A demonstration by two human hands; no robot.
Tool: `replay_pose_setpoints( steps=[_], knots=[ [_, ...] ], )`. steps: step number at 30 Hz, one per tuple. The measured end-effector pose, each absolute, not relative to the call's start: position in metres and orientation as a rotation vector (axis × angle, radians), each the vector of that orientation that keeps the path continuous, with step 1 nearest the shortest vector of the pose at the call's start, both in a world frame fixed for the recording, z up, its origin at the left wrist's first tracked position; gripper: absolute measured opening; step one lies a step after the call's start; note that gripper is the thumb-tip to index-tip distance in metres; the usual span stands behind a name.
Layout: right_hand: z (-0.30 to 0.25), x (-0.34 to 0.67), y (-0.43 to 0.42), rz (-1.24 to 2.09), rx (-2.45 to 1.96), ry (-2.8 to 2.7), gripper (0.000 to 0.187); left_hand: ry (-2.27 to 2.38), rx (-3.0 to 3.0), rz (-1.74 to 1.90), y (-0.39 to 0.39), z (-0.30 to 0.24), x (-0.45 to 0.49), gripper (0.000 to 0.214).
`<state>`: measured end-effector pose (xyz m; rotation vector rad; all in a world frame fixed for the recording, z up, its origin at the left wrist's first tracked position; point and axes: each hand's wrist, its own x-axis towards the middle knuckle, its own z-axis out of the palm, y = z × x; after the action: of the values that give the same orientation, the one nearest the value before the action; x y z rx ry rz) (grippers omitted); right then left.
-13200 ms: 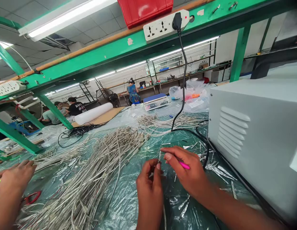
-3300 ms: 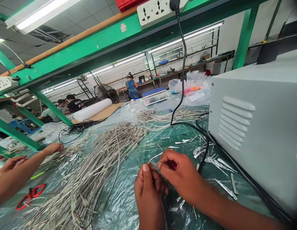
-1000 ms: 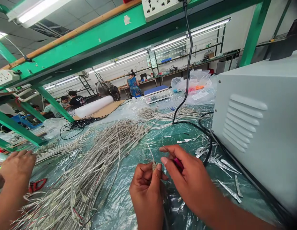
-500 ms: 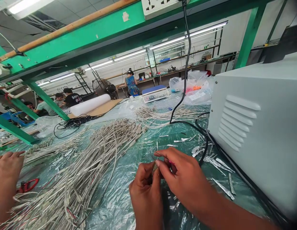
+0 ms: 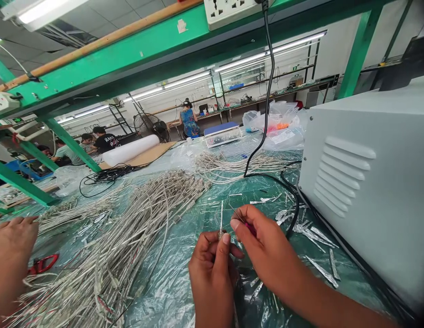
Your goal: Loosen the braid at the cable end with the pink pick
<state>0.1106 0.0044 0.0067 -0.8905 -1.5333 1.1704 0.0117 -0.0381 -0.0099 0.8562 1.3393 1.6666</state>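
Wire end (image 5: 221, 218) pinched between both hands, low centre over the desk (image 5: 184, 291).
Left hand (image 5: 212, 269): fingers closed on the wire's braided tip, thumb up against it; thin strand sticks straight up above the thumb. Right hand (image 5: 266, 248): fingers closed on a pink tool (image 5: 252, 229), index tip just beside the strand, touching or not, can't tell. Counts: 2 own hands, 1 co-worker's hand (image 5: 10, 255) far left, 1 red scissors (image 5: 43, 264) beside it, 1 big wire pile (image 5: 130, 237), too many to count, 1 grey machine box (image 5: 369, 182) right, 1 power strip (image 5: 232, 9) overhead. No readable labels.
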Motion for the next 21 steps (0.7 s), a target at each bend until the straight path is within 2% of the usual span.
replay_pose_setpoints(
  steps=[7,11,13,15,19,21],
  knots=[
    [0.005,0.109,0.015,1.456,-0.958,-1.395,0.026,1.088,0.849,1.538,-0.038,-0.011,0.006,0.033],
    [0.006,0.111,0.019,1.453,-0.973,-1.261,0.027,1.074,0.787,1.535,-0.037,-0.006,0.008,0.036],
    [0.007,0.116,0.021,1.320,-0.993,-1.200,0.027,1.078,0.775,1.563,-0.037,-0.004,0.008,0.036],
    [0.010,0.122,0.020,1.040,-1.009,-1.187,0.024,1.098,0.782,1.575,-0.037,-0.004,0.007,0.034],
    [0.014,0.129,0.010,0.499,-0.779,-1.455,0.004,1.131,0.815,1.519,-0.037,-0.007,0.007,0.037],
    [0.012,0.127,0.005,0.428,-0.590,-1.660,0.010,1.138,0.816,1.516,-0.037,-0.009,0.007,0.045]
  ],
)
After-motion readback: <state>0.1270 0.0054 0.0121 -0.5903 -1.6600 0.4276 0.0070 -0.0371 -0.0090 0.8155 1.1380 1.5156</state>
